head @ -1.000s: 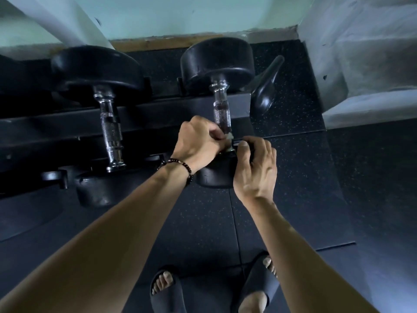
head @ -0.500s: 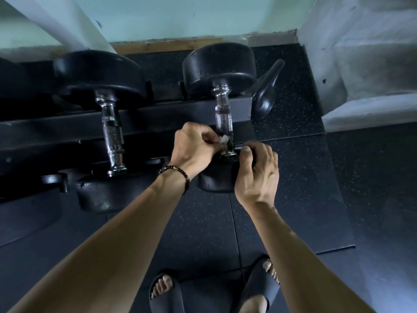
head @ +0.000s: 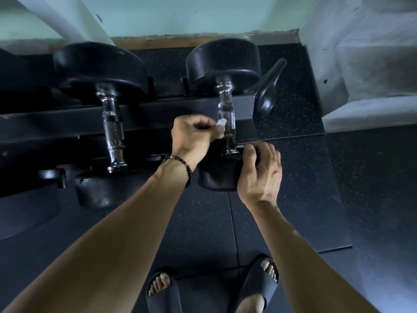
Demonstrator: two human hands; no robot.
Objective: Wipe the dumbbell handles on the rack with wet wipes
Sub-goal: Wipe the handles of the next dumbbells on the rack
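Two black dumbbells with chrome knurled handles lie on a dark rack (head: 67, 123). My left hand (head: 194, 136), with a bead bracelet at its wrist, pinches a small crumpled white wet wipe (head: 220, 126) against the left side of the right dumbbell's handle (head: 226, 118). My right hand (head: 262, 170) grips the near weight head (head: 216, 175) of that dumbbell, thumb on its top edge. The left dumbbell's handle (head: 112, 129) stands bare, untouched.
A black rack foot (head: 267, 96) juts out to the right of the dumbbell. A pale wall and step (head: 361, 86) close off the right side. Speckled rubber mats (head: 304, 177) cover the floor. My feet in dark slides (head: 162, 290) stand below.
My left hand has drawn up and to the left along the right handle with the wipe, baring more of the chrome near the lower end. My right hand stays on the weight head.
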